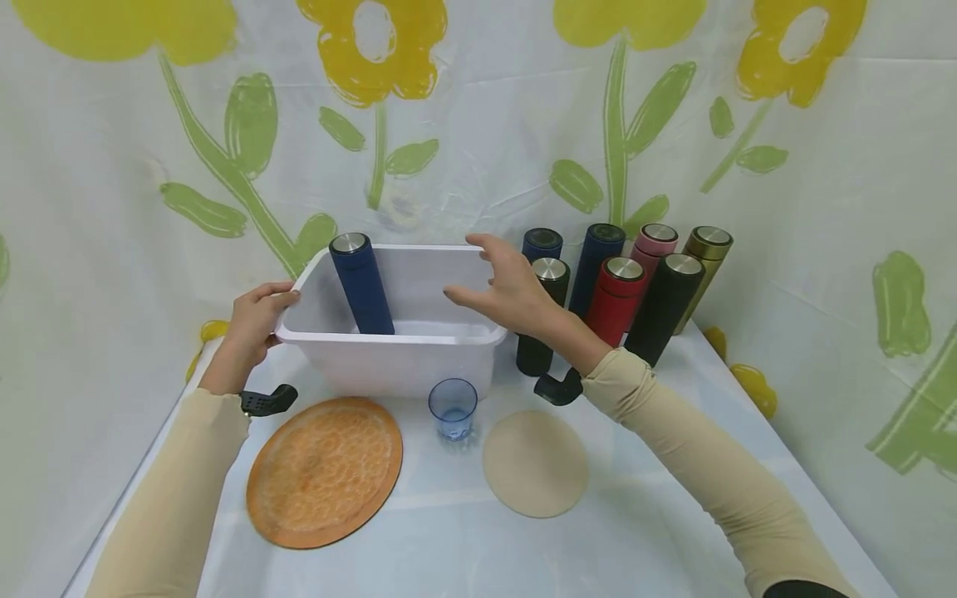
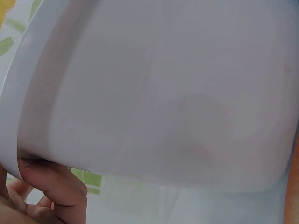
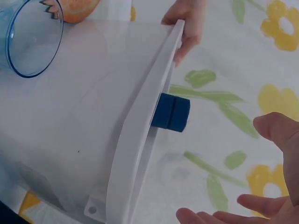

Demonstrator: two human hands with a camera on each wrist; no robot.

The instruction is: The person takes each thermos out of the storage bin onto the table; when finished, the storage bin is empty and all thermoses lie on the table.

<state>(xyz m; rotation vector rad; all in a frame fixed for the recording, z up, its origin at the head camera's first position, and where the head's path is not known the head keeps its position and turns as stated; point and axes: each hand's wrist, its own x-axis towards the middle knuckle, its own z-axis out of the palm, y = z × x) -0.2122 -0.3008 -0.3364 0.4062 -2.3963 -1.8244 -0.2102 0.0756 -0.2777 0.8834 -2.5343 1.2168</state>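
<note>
A white plastic bin (image 1: pixel 396 365) stands at the back of the table. My left hand (image 1: pixel 257 324) grips its left rim; in the left wrist view the curled fingers (image 2: pixel 56 186) are at the rim's underside. Inside the bin a dark blue thermos flask (image 1: pixel 364 286) leans against the left part, its silver-topped lid above the rim. Over the bin's right end is my right hand (image 1: pixel 516 286), thumb and fingers spread, holding nothing. The right wrist view shows that hand (image 3: pixel 275 177) apart from the rim, with the blue flask's top (image 3: pixel 172 112) sticking out.
Right of the bin several flasks stand close together, among them a red one (image 1: pixel 616 299), a black one (image 1: pixel 664 307) and a gold one (image 1: pixel 703 257). In front lie a clear blue glass (image 1: pixel 453 411), a round orange-brown mat (image 1: pixel 325 473) and a beige disc (image 1: pixel 535 465).
</note>
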